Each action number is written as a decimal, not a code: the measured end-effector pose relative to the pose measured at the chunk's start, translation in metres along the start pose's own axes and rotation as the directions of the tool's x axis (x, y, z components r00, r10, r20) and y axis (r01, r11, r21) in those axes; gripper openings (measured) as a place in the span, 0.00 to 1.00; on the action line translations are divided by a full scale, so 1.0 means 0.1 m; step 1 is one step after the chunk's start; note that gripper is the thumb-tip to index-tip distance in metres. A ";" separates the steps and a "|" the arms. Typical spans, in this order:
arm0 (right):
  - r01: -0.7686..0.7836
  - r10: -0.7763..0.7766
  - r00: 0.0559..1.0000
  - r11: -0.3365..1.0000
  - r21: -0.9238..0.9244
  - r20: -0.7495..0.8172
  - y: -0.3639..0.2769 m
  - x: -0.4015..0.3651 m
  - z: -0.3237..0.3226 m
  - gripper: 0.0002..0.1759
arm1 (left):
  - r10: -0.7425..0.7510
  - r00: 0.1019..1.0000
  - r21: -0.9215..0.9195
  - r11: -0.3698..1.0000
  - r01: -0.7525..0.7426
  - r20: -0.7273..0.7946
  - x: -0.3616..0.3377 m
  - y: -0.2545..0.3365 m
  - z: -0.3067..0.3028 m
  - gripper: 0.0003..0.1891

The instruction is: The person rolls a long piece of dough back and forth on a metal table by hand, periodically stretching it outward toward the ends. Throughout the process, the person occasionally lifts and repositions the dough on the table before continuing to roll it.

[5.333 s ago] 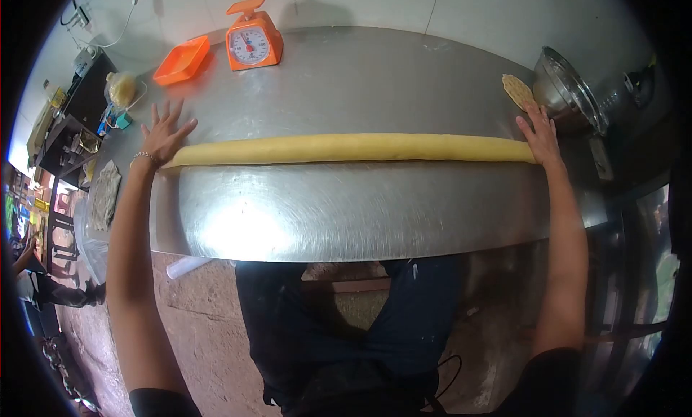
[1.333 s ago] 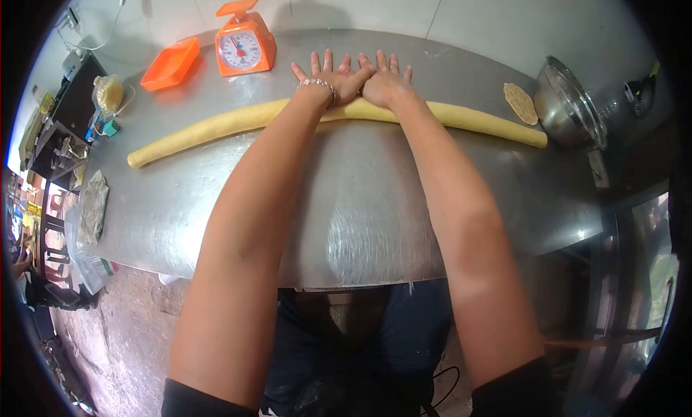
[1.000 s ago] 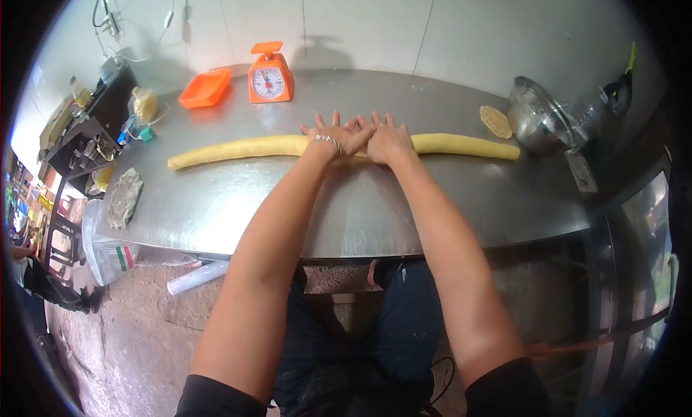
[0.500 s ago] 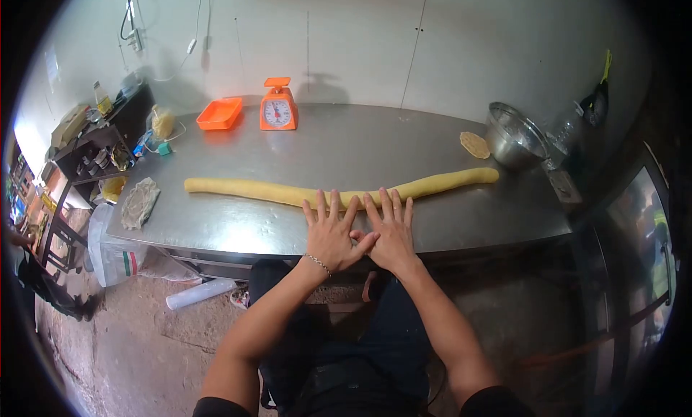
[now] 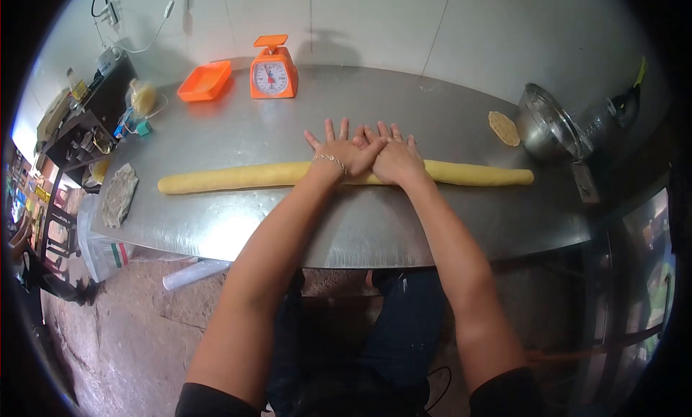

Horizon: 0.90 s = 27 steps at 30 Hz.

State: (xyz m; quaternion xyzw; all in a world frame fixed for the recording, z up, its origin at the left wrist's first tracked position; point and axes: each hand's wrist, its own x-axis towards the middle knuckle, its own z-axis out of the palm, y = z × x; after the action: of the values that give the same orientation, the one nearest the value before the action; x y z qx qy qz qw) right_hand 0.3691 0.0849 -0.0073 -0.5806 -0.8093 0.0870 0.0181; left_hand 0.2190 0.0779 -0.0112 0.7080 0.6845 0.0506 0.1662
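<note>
A long yellow dough roll (image 5: 238,177) lies across the steel table (image 5: 375,222), reaching from the left side to near the right end. My left hand (image 5: 340,152) and my right hand (image 5: 393,156) press flat on the roll's middle, side by side, thumbs overlapping, fingers spread and pointing away from me. A bracelet is on my left wrist. The dough under my palms is hidden.
An orange scale (image 5: 272,58) and an orange tray (image 5: 205,82) stand at the back left. A steel bowl (image 5: 551,127) and a flat dough disc (image 5: 503,128) sit at the right end. A cluttered shelf (image 5: 86,121) is on the left; a cloth (image 5: 119,194) lies at the table's left edge.
Half a second ago my hands lay on the near side of the roll at the table's front; now they have moved forward onto its middle and the roll lies straighter.
</note>
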 end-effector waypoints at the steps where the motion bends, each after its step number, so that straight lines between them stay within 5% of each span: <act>1: -0.023 0.023 1.000 1.000 0.013 0.018 0.01 0.12 -0.06 0.42 | -0.013 1.000 -0.004 1.000 0.013 0.014 0.13 0.00 -0.06 0.52; 7: -0.060 0.060 0.998 0.998 0.006 0.021 0.06 0.41 -0.07 0.44 | -0.045 0.999 -0.033 0.998 0.046 0.017 0.37 -0.04 -0.08 0.51; 15: -0.023 0.016 0.992 0.998 -0.056 -0.121 -0.06 -0.33 0.04 0.42 | 0.012 1.000 0.068 0.998 -0.014 0.029 -0.26 -0.01 0.02 0.52; 22: 0.169 -0.155 0.900 0.986 0.000 -0.407 -0.07 -1.19 0.29 0.37 | 0.197 0.956 0.160 0.973 -0.164 -0.216 -1.19 0.05 0.23 0.52; 27: 0.231 -0.231 0.844 0.971 -0.060 -0.484 -0.14 -2.06 0.42 0.45 | 0.354 0.821 0.249 0.931 -0.266 -0.448 -2.06 0.05 0.57 0.52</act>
State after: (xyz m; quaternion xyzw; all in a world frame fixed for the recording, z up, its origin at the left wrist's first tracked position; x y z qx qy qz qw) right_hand 0.4177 -0.1188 -0.0311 -0.4820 -0.8424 -0.0648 0.2321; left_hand 0.2295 -0.1345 -0.0312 0.7862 0.5811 0.1928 -0.0843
